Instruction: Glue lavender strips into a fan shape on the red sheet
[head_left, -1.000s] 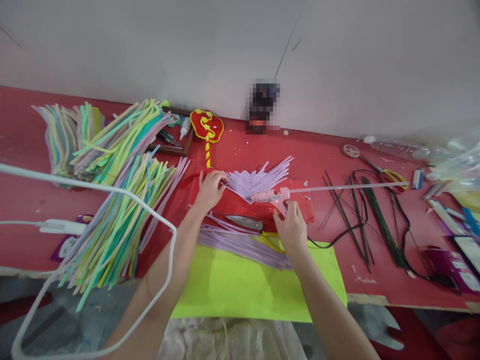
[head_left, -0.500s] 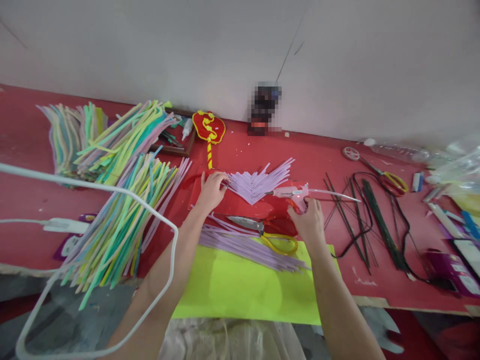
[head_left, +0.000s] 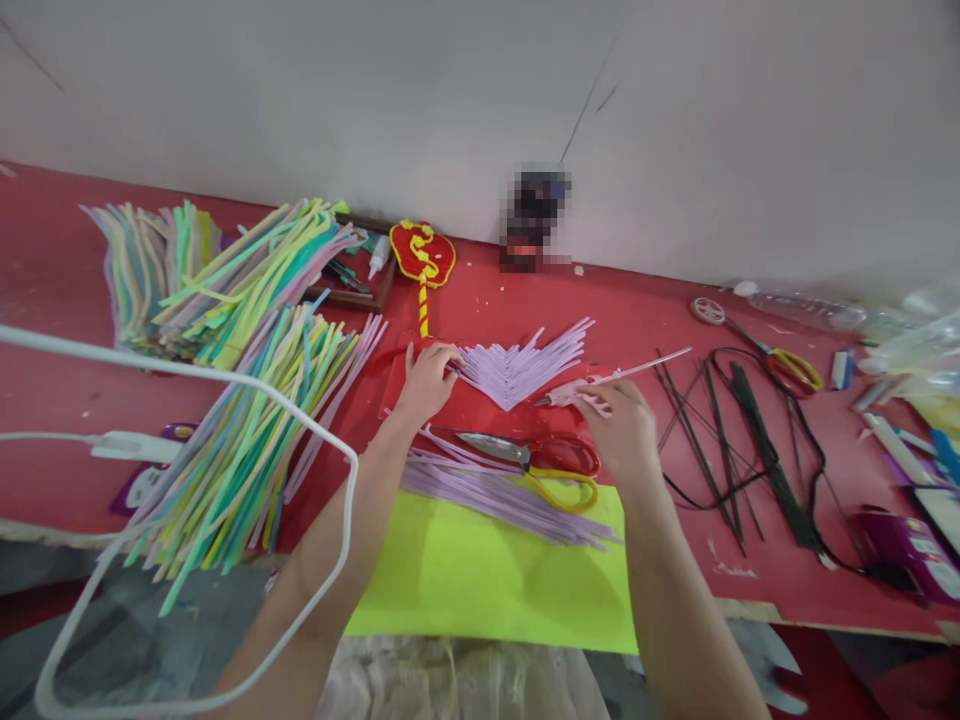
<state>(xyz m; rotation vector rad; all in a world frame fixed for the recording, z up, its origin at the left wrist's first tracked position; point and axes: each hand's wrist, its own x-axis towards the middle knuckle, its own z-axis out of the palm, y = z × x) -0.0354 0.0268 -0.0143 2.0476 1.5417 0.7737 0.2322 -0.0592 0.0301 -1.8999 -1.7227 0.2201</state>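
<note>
My left hand (head_left: pixel 425 381) presses down with curled fingers on the left side of a chevron of lilac foam strips (head_left: pixel 517 367) stuck on a red sheet (head_left: pixel 480 412). My right hand (head_left: pixel 622 430) lies over the handle of a pink glue gun (head_left: pixel 581 393), whose nozzle points left at the strips and whose clear glue stick (head_left: pixel 649 365) juts out to the right. The gun rests low on the red sheet. Scissors with red and yellow handles (head_left: pixel 536 462) lie just in front of the red sheet, between my hands.
Loose lilac strips (head_left: pixel 495 493) lie on a lime-green sheet (head_left: pixel 487 575) at the table's front edge. Piles of pastel strips (head_left: pixel 240 420) fill the left. A white cable (head_left: pixel 225 520) loops in front. Dark wires and sticks (head_left: pixel 720 440), more scissors (head_left: pixel 780 362) and clutter sit right.
My right hand has carried the glue gun from over the strips to the right and lowered it onto the red sheet, uncovering the scissors. My left hand has stayed put.
</note>
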